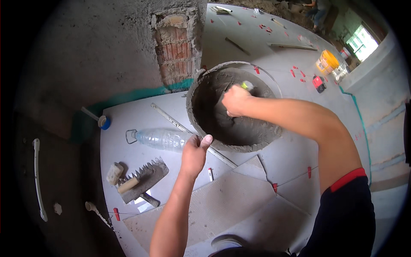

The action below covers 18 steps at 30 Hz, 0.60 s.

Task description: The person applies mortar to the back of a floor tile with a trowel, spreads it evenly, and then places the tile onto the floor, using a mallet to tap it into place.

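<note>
A large dark bucket (258,147) with a mortar-caked rim and a wire handle stands on the tiled floor, grey wet mortar (218,115) inside it. My right hand (236,101) is closed in a fist over the bucket, around a hand tool (247,85) whose yellow-green end sticks out past it. The tool's working end is not clear against the mortar. At the near left of the rim, my left hand (196,156) is closed on the bucket's edge, thumb up, other fingers mostly hidden. Right beside it lies a clear plastic bottle (160,139).
A notched trowel (145,177) lies left, beside a pale block (114,173). A thin strip (171,118) runs under the bucket; a marker (210,174) and cut tiles (205,201) are nearer. Beyond are a yellow bucket (327,62), a red-black tool (319,84) and another person (317,16).
</note>
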### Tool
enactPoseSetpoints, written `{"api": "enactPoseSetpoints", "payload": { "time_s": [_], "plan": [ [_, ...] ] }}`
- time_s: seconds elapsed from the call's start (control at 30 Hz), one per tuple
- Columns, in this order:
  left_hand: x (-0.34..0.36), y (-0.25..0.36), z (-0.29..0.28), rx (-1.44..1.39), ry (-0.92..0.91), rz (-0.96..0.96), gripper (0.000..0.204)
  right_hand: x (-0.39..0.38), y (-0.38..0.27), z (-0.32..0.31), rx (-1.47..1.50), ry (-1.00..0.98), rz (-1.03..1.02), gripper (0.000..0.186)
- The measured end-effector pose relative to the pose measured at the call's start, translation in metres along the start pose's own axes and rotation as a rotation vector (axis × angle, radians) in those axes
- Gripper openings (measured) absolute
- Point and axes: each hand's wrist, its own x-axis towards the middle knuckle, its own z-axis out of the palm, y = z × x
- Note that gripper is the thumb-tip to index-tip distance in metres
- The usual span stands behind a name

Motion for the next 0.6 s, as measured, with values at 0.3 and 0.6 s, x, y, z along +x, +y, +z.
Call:
{"api": "enactPoseSetpoints", "payload": {
  "time_s": [0.3,0.6],
  "plan": [
    [0.008,0.001,-0.003,-0.041,-0.231,-0.111,0.057,-0.003,0.022,0.02,0.521,-0.106,0.345,0.059],
    [0.006,-0.001,0.004,-0.007,-0.139,-0.087,0.062,-0.018,0.002,0.038,0.954,-0.174,0.533,0.05]
  ]
}}
